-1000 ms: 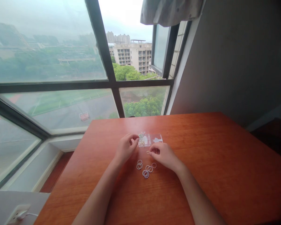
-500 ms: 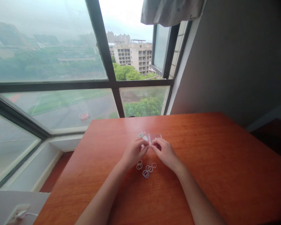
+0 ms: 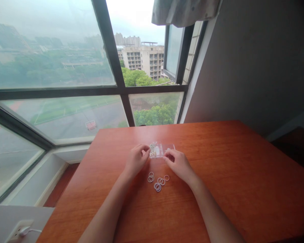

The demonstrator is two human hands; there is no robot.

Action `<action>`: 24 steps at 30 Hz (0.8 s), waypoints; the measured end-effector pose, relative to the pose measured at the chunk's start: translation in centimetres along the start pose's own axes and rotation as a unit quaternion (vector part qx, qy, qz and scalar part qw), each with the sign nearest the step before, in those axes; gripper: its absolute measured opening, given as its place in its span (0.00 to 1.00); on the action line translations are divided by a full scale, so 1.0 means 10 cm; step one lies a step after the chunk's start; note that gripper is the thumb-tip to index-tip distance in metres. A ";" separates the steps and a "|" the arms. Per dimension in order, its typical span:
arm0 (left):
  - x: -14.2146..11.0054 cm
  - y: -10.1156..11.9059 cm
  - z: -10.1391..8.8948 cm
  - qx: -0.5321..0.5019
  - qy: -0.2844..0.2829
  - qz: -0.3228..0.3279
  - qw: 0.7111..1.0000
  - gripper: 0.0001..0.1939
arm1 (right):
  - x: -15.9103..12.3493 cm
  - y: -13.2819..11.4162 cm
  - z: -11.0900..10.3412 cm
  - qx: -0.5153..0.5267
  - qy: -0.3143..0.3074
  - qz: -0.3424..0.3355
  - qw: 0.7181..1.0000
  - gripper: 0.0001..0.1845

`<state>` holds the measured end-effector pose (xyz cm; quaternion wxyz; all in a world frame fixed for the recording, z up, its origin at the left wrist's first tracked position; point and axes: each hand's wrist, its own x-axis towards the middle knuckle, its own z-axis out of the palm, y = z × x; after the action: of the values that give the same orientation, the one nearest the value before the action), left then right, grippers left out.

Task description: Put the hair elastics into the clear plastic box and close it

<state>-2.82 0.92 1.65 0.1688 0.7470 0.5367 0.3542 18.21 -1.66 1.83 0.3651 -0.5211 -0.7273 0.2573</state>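
Observation:
A small clear plastic box with two compartments lies on the wooden table; its left compartment holds several small rings. My left hand is curled, with fingertips pinched against the box's left edge. My right hand is curled too, its fingertips pressed together at the box's front edge, and what they hold is hidden. Several loose white rings lie on the table just below and between both hands.
The table stands against a large window with dark frames. A grey wall is on the right and a curtain hangs above. A white socket with a plug sits at the lower left.
One second ago my right hand held a ring near the loose pile. Both hands then met at the box's front. Now my left hand is back at the box's left edge.

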 end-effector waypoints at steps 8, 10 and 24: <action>-0.02 -0.04 -0.01 0.024 -0.008 -0.004 1.000 0.07 | -0.01 0.04 0.04 -0.005 -0.021 0.000 1.000 0.05; -0.02 -0.04 -0.01 0.024 -0.010 -0.006 1.000 0.07 | -0.02 0.04 0.03 -0.004 -0.034 0.002 0.999 0.05; 0.00 -0.03 -0.04 0.017 -0.011 -0.012 1.000 0.07 | -0.13 -0.07 0.01 -0.014 -0.217 -0.028 0.976 0.05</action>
<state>-3.32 1.04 1.71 0.1661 0.7468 0.5501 0.3348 17.95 -3.13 1.96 0.1981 -0.4376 -0.8069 0.3439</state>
